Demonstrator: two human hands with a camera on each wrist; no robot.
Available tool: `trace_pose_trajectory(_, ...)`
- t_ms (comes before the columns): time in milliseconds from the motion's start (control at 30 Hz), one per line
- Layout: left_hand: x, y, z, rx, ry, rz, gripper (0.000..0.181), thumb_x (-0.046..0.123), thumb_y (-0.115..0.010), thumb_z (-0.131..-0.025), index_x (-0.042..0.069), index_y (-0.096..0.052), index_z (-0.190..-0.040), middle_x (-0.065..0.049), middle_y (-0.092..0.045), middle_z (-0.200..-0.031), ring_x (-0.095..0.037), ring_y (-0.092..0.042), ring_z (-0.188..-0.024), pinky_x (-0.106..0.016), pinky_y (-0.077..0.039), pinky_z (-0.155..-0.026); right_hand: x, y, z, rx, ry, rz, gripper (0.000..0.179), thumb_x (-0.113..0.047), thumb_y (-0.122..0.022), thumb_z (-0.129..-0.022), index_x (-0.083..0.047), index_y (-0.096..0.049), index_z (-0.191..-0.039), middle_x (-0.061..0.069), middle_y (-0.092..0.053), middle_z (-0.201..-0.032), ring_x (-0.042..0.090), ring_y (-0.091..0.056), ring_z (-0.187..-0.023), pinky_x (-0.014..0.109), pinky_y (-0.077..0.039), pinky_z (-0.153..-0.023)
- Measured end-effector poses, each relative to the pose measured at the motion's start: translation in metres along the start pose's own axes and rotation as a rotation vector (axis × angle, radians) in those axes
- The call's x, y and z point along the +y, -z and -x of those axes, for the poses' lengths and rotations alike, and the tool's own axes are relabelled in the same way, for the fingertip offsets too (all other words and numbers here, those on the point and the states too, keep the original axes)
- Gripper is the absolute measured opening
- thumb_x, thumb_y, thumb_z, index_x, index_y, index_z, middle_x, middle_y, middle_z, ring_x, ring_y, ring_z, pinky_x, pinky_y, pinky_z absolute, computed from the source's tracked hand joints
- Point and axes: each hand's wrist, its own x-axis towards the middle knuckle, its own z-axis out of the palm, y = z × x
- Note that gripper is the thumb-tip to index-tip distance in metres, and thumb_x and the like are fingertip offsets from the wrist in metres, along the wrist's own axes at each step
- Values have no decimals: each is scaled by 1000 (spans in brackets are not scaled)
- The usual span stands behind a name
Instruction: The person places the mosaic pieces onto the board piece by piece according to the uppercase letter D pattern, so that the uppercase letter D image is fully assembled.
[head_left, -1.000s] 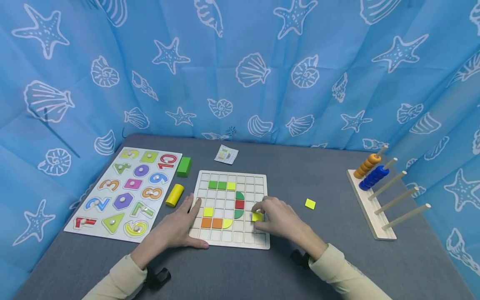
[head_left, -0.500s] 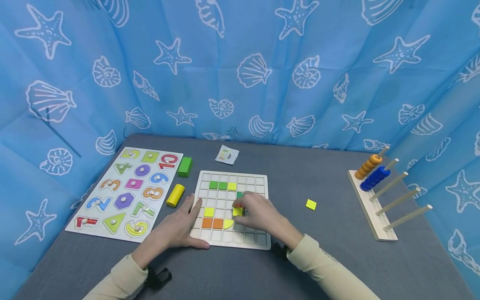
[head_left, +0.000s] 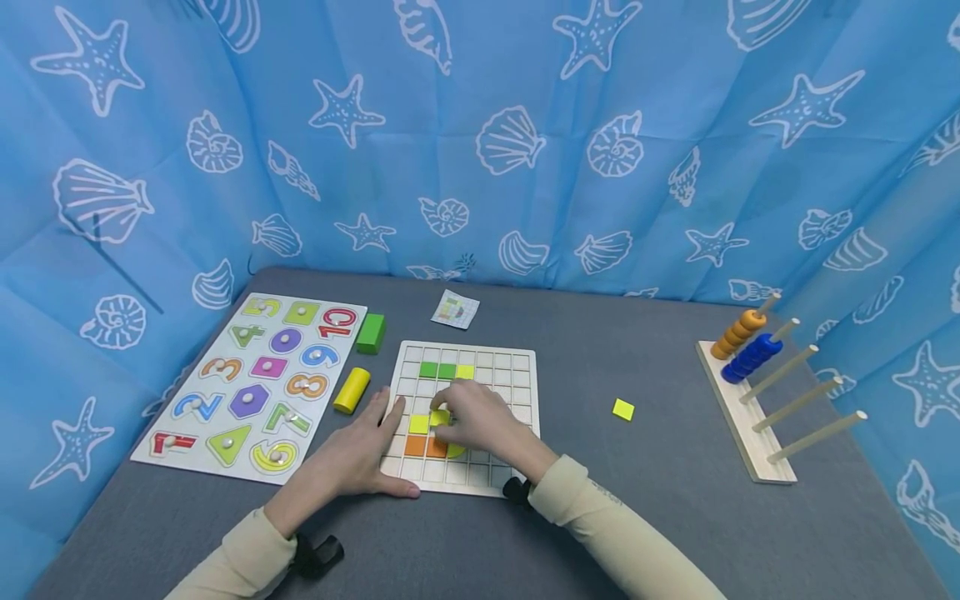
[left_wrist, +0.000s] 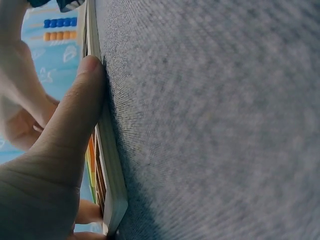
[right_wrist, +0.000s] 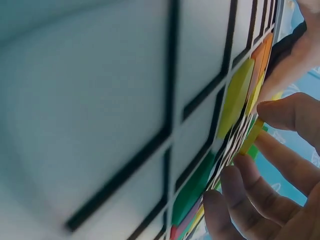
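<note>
A pale wooden grid board (head_left: pixel 517 379) lies flat on the grey table. My left hand (head_left: pixel 360 454) rests along its left edge and near corner, fingers spread, with the thumb (left_wrist: pixel 75 105) against the board's side. Between thumb and finger my right hand (head_left: pixel 483 417) pinches a yellow square tile (right_wrist: pixel 251 137), tilted just over the grid. That tile is beside a yellow tile (head_left: pixel 418 424) and above two orange tiles (head_left: pixel 415 447). Farther back sit two green tiles (head_left: pixel 428 370) and another yellow one (head_left: pixel 465 372). My right hand hides the red and green pieces in the head view; a green piece (right_wrist: pixel 194 187) shows in the right wrist view.
To the left lie a number puzzle board (head_left: pixel 247 367), a green block (head_left: pixel 371 333) and a yellow rounded block (head_left: pixel 352 390). A pattern card (head_left: pixel 456 309) is behind the grid. Rightward are a loose yellow tile (head_left: pixel 623 409) and a peg stand with beads (head_left: pixel 750 425).
My right hand has carried the yellow tile leftward across the board, from its right side to beside the other yellow tile. My left hand has stayed in place.
</note>
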Motion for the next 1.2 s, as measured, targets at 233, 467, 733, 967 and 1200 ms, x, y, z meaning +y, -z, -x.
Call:
trace_pose_trajectory(233, 0, 1, 1, 3, -11, 0, 128, 72, -81, -70, 1, -27, -160, -31, -17, -168, -48, -24, -155, -66, -48, -103, -8, -8, -16, -25, -13, 43, 28, -12, -75, -85, -6, -78, -113, 8, -75, -105, 11, -53, -75, 21, -43, -59)
trace_pose_trajectory(467, 1, 1, 0, -1, -3, 1, 128, 73, -81, -69, 2, -26, -161, -31, -16, -168, -48, -25, -155, -67, -48, -103, -12, -9, -23, -17, -26, 33, 28, -11, -74, -89, -5, -77, -116, 11, -75, -115, 16, -61, -86, 19, -44, -57)
trace_pose_trajectory(733, 0, 0, 0, 5, 2, 7, 129, 72, -82, -68, 1, -27, -160, -31, -18, -168, -48, -25, -155, -67, -47, -103, -13, -9, -26, -9, -41, 60, 26, -15, -76, -92, -7, -77, -116, 9, -75, -116, 22, -69, -105, 25, -57, -73)
trace_pose_trajectory(967, 0, 1, 2, 2, 8, 6, 129, 73, -82, -68, 1, -27, -161, -30, -17, -168, -47, -25, -155, -67, -48, -103, -12, -8, -28, 0, -56, 34, 24, -10, -73, -92, -6, -77, -116, 9, -75, -113, 20, -68, -97, 22, -52, -68)
trace_pose_trajectory(1200, -1, -2, -1, 11, 4, 0, 129, 72, -82, -68, 1, -27, -160, -30, -18, -168, -47, -25, -155, -65, -48, -104, -11, -11, -29, 5, -46, 38, 22, -7, -73, -93, -6, -78, -115, 9, -75, -110, 20, -68, -96, 23, -53, -69)
